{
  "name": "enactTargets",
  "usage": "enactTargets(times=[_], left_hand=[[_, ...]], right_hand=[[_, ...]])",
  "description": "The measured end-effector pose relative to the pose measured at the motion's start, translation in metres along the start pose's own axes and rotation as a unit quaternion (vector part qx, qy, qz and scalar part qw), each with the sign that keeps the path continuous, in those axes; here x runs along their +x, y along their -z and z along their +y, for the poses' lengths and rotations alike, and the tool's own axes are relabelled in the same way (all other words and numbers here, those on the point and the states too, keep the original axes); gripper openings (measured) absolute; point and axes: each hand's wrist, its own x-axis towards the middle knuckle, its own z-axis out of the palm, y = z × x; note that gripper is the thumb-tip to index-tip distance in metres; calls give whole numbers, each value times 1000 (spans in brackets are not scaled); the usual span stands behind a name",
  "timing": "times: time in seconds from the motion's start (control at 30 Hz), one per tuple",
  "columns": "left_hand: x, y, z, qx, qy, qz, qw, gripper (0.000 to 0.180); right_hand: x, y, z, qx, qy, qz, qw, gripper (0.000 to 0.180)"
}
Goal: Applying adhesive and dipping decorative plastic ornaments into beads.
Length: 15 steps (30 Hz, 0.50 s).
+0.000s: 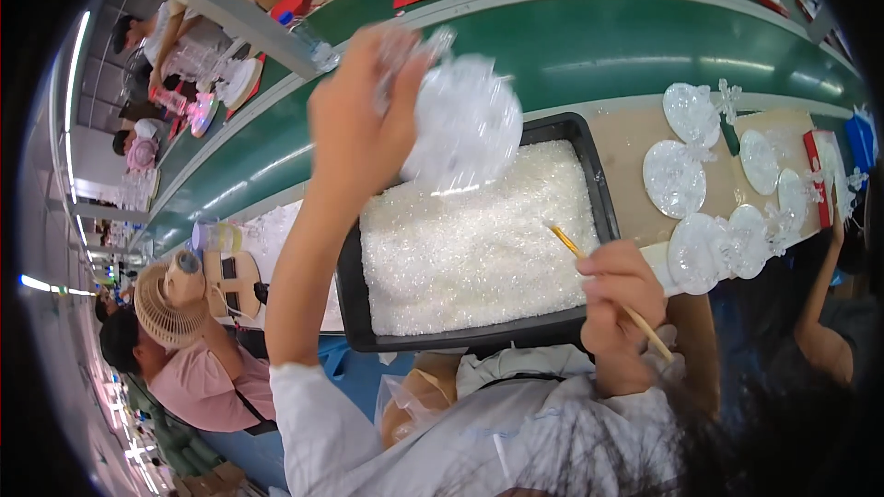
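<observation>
My left hand [354,124] is raised over the far left part of a black tray [600,186], its fingers closed on a clear plastic ornament with a white, glittery round base [470,129]. The ornament is tilted, and motion blurs it. White sparkling granules [479,258] fill the tray. Between the fingers of my right hand [619,306], over the tray's near right corner, is a thin paintbrush [652,336] with a wooden handle. Its golden end points at the granules without clearly touching them.
Several similar round-based ornaments [675,179] stand on the board at the right, close to another person's arm [820,304]. A green conveyor belt [589,60] runs behind the tray. On the left are a lidded jar [217,237], a beige fan [171,299] and a person in pink [216,387].
</observation>
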Motion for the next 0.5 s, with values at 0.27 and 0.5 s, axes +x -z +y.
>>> enactTargets(times=[0.27,0.5], left_hand=[[42,-175,-115,100,142,-177,969,34],[103,-129,-152,212,65,-338,915,48]], right_hand=[[-11,-18,-6,-108,13,-112,988,24],[-15,13,-9,-241,8,-154,958,28]])
